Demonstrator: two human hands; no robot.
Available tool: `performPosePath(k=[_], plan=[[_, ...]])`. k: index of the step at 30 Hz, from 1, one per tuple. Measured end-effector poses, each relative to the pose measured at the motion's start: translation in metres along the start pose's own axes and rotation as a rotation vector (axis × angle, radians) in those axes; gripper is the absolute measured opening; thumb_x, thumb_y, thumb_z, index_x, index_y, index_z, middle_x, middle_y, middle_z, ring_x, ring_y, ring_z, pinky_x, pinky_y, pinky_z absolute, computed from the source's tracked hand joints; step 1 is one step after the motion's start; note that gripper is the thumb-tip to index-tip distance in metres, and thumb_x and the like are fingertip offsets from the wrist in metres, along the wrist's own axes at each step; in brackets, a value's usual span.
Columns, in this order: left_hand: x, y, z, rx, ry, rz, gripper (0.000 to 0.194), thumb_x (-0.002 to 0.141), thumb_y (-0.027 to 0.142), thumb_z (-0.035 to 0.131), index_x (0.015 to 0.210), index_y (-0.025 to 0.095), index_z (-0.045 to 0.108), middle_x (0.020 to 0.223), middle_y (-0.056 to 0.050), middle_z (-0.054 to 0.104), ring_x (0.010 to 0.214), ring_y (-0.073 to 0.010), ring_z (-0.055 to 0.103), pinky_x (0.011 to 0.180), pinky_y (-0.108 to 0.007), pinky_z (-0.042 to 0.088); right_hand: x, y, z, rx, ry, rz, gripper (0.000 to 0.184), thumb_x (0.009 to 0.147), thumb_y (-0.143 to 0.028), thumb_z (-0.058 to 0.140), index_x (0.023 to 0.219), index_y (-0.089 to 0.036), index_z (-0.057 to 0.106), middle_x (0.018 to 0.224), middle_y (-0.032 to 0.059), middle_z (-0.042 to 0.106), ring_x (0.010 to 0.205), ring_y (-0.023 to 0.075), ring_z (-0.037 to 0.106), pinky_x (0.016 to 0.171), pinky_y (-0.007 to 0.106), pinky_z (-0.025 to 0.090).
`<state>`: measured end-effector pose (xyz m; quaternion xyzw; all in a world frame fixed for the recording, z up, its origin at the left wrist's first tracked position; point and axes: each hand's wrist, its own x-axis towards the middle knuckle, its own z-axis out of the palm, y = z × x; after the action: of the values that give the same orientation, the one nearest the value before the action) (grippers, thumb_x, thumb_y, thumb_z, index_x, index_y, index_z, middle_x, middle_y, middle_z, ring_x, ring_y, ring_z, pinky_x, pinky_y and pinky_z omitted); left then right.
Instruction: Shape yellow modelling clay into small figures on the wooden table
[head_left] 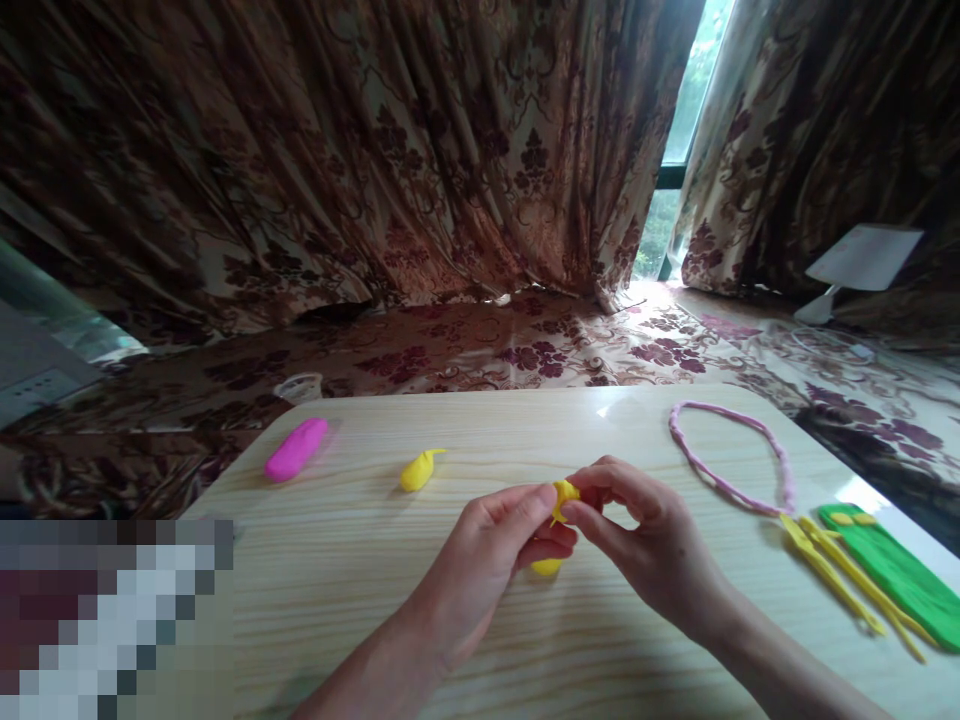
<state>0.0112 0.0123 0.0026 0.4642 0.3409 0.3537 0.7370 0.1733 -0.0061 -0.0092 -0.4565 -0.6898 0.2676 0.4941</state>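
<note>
Over the middle of the table, my left hand [499,540] and my right hand [637,530] meet at a small lump of yellow modelling clay [564,496]. Thumb and fingers of both hands pinch it, and a thin yellow tip sticks out below. Partly hidden beneath my left fingers is another yellow clay piece [547,566]; whether it touches the hand I cannot tell. Farther left lies a rounded yellow clay piece [417,471] with a thin tail pointing right.
A pink clay bar [297,449] lies at the table's [360,620] far left. To the right are a twisted pink clay loop [726,488], yellow modelling tools [832,575] and a green clay slab [896,570] bearing small yellow pieces. A white lamp [862,258] stands behind.
</note>
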Motion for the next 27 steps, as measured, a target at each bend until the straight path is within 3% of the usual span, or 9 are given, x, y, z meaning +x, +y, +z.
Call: performPosePath(k=[3, 6, 10, 13, 17, 21, 27], plan=[[-0.0011, 0.0021, 0.0026, 0.150, 0.007, 0.032, 0.025, 0.083, 0.030, 0.059, 0.101, 0.016, 0.069, 0.077, -0.004, 0.064, 0.076, -0.0131, 0.055, 0.073, -0.025, 0.043, -0.0006, -0.0006, -0.0002, 0.014, 0.069, -0.008, 0.003, 0.081, -0.018, 0.062, 0.080, -0.017, 0.060, 0.069, -0.0009, 0.057, 0.062, 0.0111, 0.053, 0.059, 0.025, 0.044], [-0.0013, 0.0035, 0.0019, 0.199, 0.018, 0.038, 0.026, 0.084, 0.032, 0.057, 0.098, 0.015, 0.070, 0.074, -0.004, 0.063, 0.072, -0.0124, 0.054, 0.069, -0.025, 0.042, -0.0018, -0.0004, -0.0023, 0.073, 0.042, 0.041, 0.005, 0.083, -0.021, 0.061, 0.079, -0.017, 0.060, 0.071, -0.0003, 0.059, 0.066, 0.0121, 0.056, 0.062, 0.025, 0.045], [-0.0007, 0.0027, -0.0019, 0.259, 0.029, 0.069, 0.026, 0.084, 0.032, 0.056, 0.090, 0.012, 0.071, 0.069, -0.004, 0.061, 0.068, -0.0126, 0.053, 0.066, -0.025, 0.041, -0.0017, -0.0002, -0.0053, 0.149, -0.041, 0.148, 0.020, 0.088, -0.025, 0.054, 0.107, -0.020, 0.059, 0.084, 0.0025, 0.061, 0.077, 0.0152, 0.060, 0.070, 0.029, 0.048], [0.0002, 0.0000, -0.0043, 0.219, 0.045, 0.054, 0.025, 0.084, 0.031, 0.056, 0.091, 0.012, 0.071, 0.071, -0.005, 0.063, 0.068, -0.0130, 0.053, 0.067, -0.027, 0.042, -0.0016, 0.0010, -0.0040, 0.099, -0.079, 0.034, 0.020, 0.087, -0.020, 0.055, 0.106, -0.020, 0.061, 0.085, 0.0041, 0.059, 0.076, 0.0154, 0.059, 0.067, 0.029, 0.049], [0.0003, -0.0014, -0.0048, 0.032, 0.038, -0.033, 0.024, 0.082, 0.030, 0.058, 0.091, 0.012, 0.071, 0.073, -0.006, 0.064, 0.068, -0.0134, 0.055, 0.070, -0.029, 0.045, -0.0022, 0.0057, -0.0025, -0.103, -0.025, -0.221, 0.028, 0.083, -0.009, 0.055, 0.106, -0.022, 0.063, 0.089, 0.0059, 0.057, 0.079, 0.0165, 0.057, 0.067, 0.030, 0.048], [-0.0013, 0.0025, -0.0038, -0.051, -0.005, -0.011, 0.027, 0.086, 0.032, 0.053, 0.088, 0.011, 0.070, 0.081, -0.008, 0.065, 0.076, -0.0157, 0.057, 0.079, -0.033, 0.045, -0.0023, 0.0067, -0.0050, -0.196, -0.054, -0.313, 0.038, 0.082, -0.007, 0.053, 0.114, -0.026, 0.060, 0.098, 0.0078, 0.056, 0.088, 0.0193, 0.055, 0.072, 0.034, 0.048], [-0.0006, 0.0013, -0.0055, -0.060, 0.024, -0.032, 0.023, 0.083, 0.031, 0.059, 0.092, 0.012, 0.069, 0.084, -0.007, 0.066, 0.078, -0.0157, 0.058, 0.084, -0.036, 0.045, -0.0034, -0.0013, -0.0035, 0.005, -0.045, -0.119, 0.032, 0.086, -0.013, 0.053, 0.116, -0.024, 0.058, 0.102, 0.0066, 0.058, 0.088, 0.0168, 0.058, 0.076, 0.031, 0.050]])
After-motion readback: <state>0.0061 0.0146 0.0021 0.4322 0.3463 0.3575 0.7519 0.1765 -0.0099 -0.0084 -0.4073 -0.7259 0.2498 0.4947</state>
